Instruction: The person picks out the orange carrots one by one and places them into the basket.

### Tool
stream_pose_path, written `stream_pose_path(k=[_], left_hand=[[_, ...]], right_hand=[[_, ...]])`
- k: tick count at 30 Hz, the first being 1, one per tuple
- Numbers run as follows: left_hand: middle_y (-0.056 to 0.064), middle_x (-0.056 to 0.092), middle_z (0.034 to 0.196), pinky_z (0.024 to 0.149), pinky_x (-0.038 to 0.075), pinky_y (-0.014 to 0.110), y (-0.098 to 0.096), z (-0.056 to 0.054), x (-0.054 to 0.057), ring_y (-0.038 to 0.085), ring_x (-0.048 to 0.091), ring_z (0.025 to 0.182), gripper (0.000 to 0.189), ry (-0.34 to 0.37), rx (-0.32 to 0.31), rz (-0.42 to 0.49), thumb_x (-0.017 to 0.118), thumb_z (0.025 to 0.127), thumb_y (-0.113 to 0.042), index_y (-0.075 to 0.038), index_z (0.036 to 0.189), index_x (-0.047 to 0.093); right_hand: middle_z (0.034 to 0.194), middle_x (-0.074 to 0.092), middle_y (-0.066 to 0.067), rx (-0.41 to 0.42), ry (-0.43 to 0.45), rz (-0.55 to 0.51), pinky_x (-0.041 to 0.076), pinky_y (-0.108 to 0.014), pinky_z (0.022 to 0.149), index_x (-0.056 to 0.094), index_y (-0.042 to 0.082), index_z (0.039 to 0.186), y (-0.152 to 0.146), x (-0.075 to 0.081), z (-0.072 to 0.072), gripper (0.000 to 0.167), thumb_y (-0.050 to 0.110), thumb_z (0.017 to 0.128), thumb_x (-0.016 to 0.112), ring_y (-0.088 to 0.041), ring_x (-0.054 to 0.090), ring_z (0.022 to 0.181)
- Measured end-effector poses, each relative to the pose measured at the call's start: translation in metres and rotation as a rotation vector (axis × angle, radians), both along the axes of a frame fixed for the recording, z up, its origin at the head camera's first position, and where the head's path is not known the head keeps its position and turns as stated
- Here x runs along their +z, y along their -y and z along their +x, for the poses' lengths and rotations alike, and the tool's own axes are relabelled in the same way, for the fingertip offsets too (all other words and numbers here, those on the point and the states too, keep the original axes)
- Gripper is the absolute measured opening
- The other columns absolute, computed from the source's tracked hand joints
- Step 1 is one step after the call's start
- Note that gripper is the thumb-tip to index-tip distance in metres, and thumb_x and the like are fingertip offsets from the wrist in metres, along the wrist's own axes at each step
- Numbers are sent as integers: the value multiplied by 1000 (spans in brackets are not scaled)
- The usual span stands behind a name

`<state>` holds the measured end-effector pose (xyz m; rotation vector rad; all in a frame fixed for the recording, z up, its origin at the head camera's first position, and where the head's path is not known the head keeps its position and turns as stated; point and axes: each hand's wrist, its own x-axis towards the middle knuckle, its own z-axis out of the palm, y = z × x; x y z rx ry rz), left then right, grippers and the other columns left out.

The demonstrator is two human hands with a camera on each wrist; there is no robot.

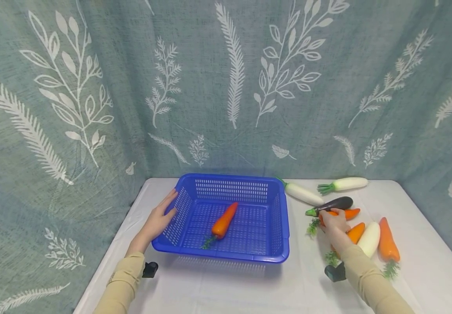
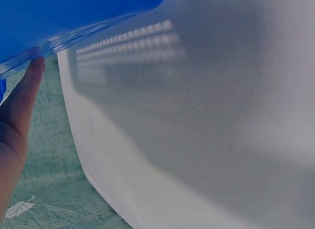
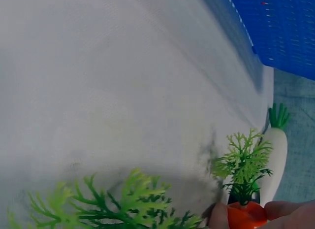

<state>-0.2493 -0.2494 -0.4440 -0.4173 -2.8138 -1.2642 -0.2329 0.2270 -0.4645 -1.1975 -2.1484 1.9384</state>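
A person's right hand [image 1: 334, 222], at the right of the head view, pinched a carrot [image 1: 352, 213] near its leafy end; in the right wrist view the fingertips [image 3: 283, 209] pressed its orange top from both sides at the lower right, with the green leaves [image 3: 246, 162] rising above them. That carrot was on the white table [image 1: 218, 294], just below an eggplant [image 1: 341, 203] in the head frame.

The left hand [image 1: 158, 222] rested against the left rim of a blue basket [image 1: 245, 256], its fingers extended and its thumb spread apart from them. The basket filled the lower middle of the frame, and a single orange carrot [image 1: 223, 223] lay inside it, tilted, leaves toward the lower left.

Just right of the basket lay a white radish [image 1: 304, 194], with another radish [image 1: 350, 183] farther up and right. Below the right hand a third carrot [image 1: 357, 233] showed partly behind the arm, next to a white vegetable [image 1: 369, 239]; a fourth carrot [image 1: 386, 241] lay right of those, leaves downward. Behind the table hung a green curtain [image 1: 210, 87] with white leaf patterns. Both sleeves [image 1: 367, 274] were beige.
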Motion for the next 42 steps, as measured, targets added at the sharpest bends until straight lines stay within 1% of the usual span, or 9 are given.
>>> stream_pose_path(k=[7,9,10,17,21,29,34,39,42], left_hand=[[18,23,156,119,20,49,0,1,2,34,20,145,50,-48,-5,14,43,97,-5,3,145,32],[19,23,156,119,20,48,0,2,2,35,20,145,50,-47,-2,11,43,97,-4,4,145,32],[22,22,155,116,18,57,-1,2,4,43,19,142,50,-29,-6,16,42,97,-3,5,145,31],[22,22,155,117,18,55,-3,2,4,42,19,143,50,-15,-5,8,43,97,-2,5,145,30],[22,22,155,117,19,55,-2,1,3,42,20,143,50,-22,-3,5,43,97,-1,5,145,31],[21,21,156,117,18,55,-1,2,3,42,19,143,51,-9,1,-5,42,97,-2,4,146,30],[21,21,156,117,19,55,-2,2,3,42,20,143,50,-6,3,-12,42,97,-2,4,146,30],[21,21,156,117,19,55,-2,2,3,42,20,143,50,-7,0,-6,42,97,-2,4,146,30],[20,21,156,117,19,55,-1,1,2,42,20,143,50,-11,3,-3,42,97,-2,3,146,30]], right_hand=[[147,3,-34,53,17,111,46,-45,104,29,4,145,2,-2,2,59,16,91,50,-45,28,132],[147,2,-33,49,10,90,46,-45,105,29,3,145,3,-1,3,59,15,90,50,-43,30,130],[148,2,-33,45,7,78,46,-45,105,30,3,145,2,0,3,59,14,90,50,-42,33,128],[148,19,-28,20,-39,-65,44,-42,107,26,6,148,-3,4,6,63,13,92,52,-26,49,104],[138,33,-23,20,-86,-152,42,-44,109,22,4,149,-4,6,7,64,10,92,51,-26,46,111],[153,15,-24,53,-104,-222,35,-45,112,17,5,150,-4,14,12,64,12,94,47,-34,27,137],[153,15,-25,68,-105,-190,40,-44,110,19,5,150,-4,17,12,64,12,93,49,-34,30,135],[153,17,-25,110,-89,-126,56,-30,88,20,6,150,-5,25,14,65,14,93,51,-31,38,124],[154,16,-24,131,-93,-121,56,-27,88,20,7,150,-5,30,14,65,15,94,50,-32,37,128]])
